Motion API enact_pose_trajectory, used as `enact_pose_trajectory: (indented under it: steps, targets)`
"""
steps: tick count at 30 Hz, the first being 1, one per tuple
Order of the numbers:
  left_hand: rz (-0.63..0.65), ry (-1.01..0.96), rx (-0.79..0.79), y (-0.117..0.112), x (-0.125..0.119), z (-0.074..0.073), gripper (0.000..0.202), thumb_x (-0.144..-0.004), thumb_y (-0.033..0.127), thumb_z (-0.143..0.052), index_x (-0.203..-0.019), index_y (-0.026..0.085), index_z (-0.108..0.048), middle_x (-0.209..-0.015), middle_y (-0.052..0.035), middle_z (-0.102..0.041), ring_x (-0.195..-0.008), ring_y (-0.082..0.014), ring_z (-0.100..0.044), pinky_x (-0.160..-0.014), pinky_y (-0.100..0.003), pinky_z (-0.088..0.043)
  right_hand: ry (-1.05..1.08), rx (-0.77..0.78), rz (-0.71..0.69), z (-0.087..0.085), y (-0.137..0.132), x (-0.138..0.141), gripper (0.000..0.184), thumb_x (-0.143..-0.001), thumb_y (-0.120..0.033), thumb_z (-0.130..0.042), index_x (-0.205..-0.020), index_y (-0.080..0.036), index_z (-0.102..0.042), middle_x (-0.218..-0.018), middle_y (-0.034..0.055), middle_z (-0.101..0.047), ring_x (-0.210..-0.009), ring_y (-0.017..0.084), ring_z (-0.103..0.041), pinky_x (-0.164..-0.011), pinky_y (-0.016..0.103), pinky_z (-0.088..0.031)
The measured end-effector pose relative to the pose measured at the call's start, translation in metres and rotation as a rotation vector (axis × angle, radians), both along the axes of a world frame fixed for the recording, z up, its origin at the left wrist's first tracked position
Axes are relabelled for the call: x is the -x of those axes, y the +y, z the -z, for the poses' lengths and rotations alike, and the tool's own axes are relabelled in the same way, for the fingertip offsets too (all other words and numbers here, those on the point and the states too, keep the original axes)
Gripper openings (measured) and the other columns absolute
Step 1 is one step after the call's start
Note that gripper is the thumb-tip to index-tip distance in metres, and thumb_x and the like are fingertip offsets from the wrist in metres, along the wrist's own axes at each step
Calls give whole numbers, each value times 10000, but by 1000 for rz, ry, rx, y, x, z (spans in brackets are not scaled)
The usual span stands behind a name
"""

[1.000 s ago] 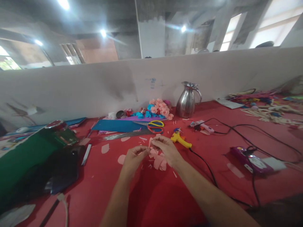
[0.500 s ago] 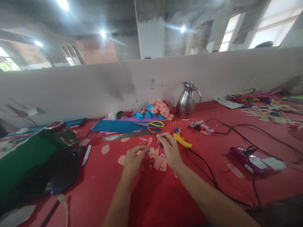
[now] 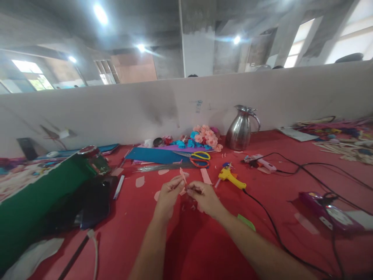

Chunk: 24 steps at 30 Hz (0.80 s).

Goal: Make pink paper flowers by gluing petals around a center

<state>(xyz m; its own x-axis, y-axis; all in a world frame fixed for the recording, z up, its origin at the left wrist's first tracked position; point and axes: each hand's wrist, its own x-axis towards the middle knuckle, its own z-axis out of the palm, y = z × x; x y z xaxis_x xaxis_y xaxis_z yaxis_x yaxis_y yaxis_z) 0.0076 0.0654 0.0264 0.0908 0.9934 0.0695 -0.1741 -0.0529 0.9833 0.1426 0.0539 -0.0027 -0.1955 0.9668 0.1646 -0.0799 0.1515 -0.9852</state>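
My left hand [image 3: 169, 196] is closed in a pinch on a small pink paper petal [image 3: 183, 175], which stands up from between thumb and forefinger. Close beside it, my right hand [image 3: 205, 197] has its fingertips pressed together near the petal's lower end; whatever they grip is hidden. Loose pink paper petals and scraps lie on the red tabletop around and under both hands, among them a cut petal [image 3: 140, 181] to the left. A pink paper strip [image 3: 206, 176] lies just beyond my right hand.
A yellow glue gun [image 3: 231, 179] and a pink glue gun [image 3: 264, 162] trail cords on the right, near a purple power strip [image 3: 329, 212]. Behind are scissors [image 3: 199, 158], blue sheets [image 3: 154, 155], paper flowers [image 3: 206, 136] and a steel jug [image 3: 240, 130]. A jar [image 3: 93, 159] stands left.
My right hand has come down toward the left hand and the petal. The pink strip and a green piece beside my right forearm now show. The whole view has shifted slightly left.
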Motion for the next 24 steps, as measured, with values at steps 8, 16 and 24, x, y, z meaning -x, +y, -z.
enact_pose_trajectory:
  steps: [8,16,24]
  targets:
    - [-7,-199,31,1,5,-4,382,-687,318,-674,-1054,210,-677,-1122,-84,-648,-1049,-207,-556,-874,-292,-416,88,101,10,-2,0,3,152,-713,-351,-611,-709,-199,-609,-576,-20,-589,-537,127,-535,-575,265,-404]
    - [-28,-153,76,5,6,4,274,-640,352,-728,-856,183,-730,-885,-87,-713,-909,-206,-613,-822,-309,-435,208,258,-89,-3,0,1,345,-634,-482,-689,-743,-166,-607,-567,-13,-614,-466,98,-527,-482,229,-375]
    - [-42,-246,72,5,6,5,200,-590,243,-771,-763,154,-723,-781,-60,-717,-745,-153,-627,-730,-254,-452,126,261,-108,-7,-3,2,373,-615,-501,-685,-738,-161,-592,-538,-18,-606,-446,100,-541,-469,222,-370]
